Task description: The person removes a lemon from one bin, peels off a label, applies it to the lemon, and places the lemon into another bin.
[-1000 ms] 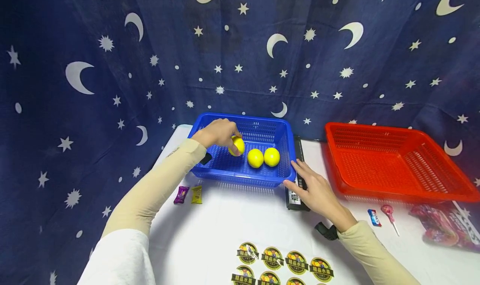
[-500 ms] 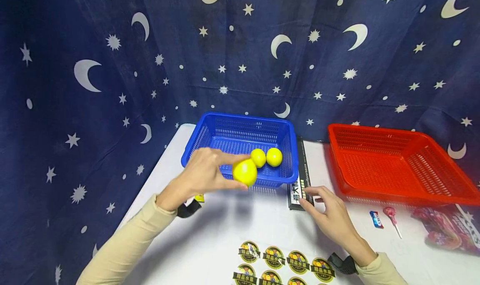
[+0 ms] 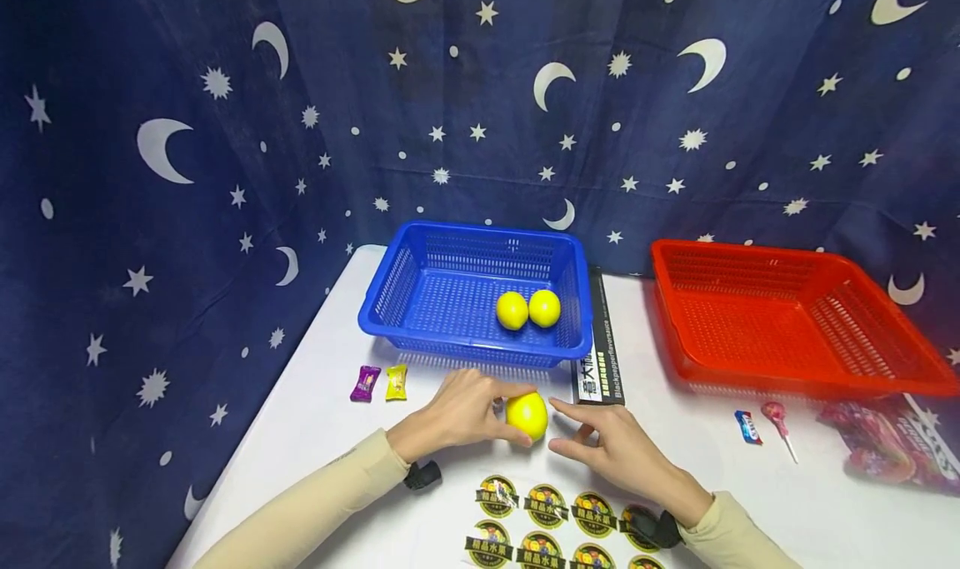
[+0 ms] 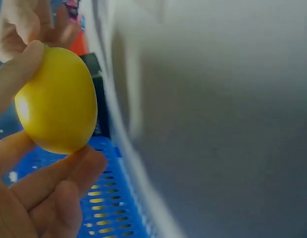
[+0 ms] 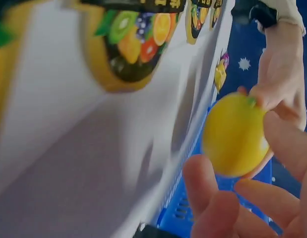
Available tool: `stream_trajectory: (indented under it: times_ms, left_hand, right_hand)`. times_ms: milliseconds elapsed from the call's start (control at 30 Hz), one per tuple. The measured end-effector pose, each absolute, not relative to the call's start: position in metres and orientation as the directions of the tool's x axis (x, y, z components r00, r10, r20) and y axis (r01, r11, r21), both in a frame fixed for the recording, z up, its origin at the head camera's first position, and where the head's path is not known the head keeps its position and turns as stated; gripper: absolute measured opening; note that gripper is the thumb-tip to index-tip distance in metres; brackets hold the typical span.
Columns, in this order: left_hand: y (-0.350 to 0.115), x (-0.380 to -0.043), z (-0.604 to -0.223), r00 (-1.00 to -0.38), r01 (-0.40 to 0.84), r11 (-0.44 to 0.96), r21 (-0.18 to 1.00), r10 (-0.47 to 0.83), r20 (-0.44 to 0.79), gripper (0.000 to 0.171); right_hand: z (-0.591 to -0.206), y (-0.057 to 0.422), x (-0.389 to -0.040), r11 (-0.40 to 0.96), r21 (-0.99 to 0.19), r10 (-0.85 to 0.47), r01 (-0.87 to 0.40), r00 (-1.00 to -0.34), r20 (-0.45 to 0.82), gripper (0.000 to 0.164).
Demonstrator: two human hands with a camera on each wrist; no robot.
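- My left grip [image 3: 468, 411] was clamped on a yellow fruit [image 3: 527, 419], thumb and fingers pinching it on the near side of the blue basket [image 3: 472, 346].
- My right grip [image 3: 618, 448] held nothing; its fingers stood apart just beside the fruit.
- I judged the step in hand to be bringing the fruit between both hands; the next move seemed to call for a gentle close of the right fingers, the left keeping it steady.
- Nearest me, round stickers [image 3: 497, 496] read 精品水果.
- Beyond, a black box [image 3: 609, 369] beside the basket showed "Blackpepperflavorsauce" and 意大.
- Two more yellow fruits [image 3: 512, 311] sat inside the blue basket.
- Off right, a small blue packet [image 3: 747, 427] carried lettering too small for me to read.
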State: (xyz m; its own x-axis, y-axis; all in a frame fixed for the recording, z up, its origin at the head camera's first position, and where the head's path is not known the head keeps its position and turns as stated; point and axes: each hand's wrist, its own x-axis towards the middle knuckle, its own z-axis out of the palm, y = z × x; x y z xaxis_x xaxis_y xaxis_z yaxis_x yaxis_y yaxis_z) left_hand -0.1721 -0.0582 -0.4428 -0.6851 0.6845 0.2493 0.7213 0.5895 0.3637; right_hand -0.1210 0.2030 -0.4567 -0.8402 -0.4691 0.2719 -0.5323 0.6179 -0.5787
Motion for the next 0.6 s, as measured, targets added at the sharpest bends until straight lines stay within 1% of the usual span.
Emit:
stream_trajectory:
  times_ms: [67, 200, 367, 600]
  left_hand:
    - [-0.055, -0.176, -0.448, -0.690, 0.712, 0.590, 0.381, 0.690, 0.220, 0.073]
    - [-0.050, -0.178, -0.455, -0.693, 0.697, 0.591, 0.406, 0.700, 0.172, 0.076]
    - [-0.048, -0.176, -0.457, -0.704, 0.682, 0.598, 0.420, 0.692, 0.159, 0.076]
    - [-0.048, -0.176, -0.456, -0.710, 0.677, 0.607, 0.416, 0.687, 0.153, 0.078]
  right_hand:
    - [-0.459, 0.199, -0.125, 0.621, -0.567, -0.491, -0.541, -0.833, 0.257, 0.056]
    - [-0.461, 0.191, -0.129, 0.642, -0.558, -0.487, -0.527, -0.841, 0.235, 0.058]
    - [-0.463, 0.189, -0.130, 0.657, -0.554, -0.461, -0.511, -0.854, 0.242, 0.057]
    - [-0.463, 0.189, -0.132, 0.656, -0.547, -0.459, -0.521, -0.850, 0.259, 0.056]
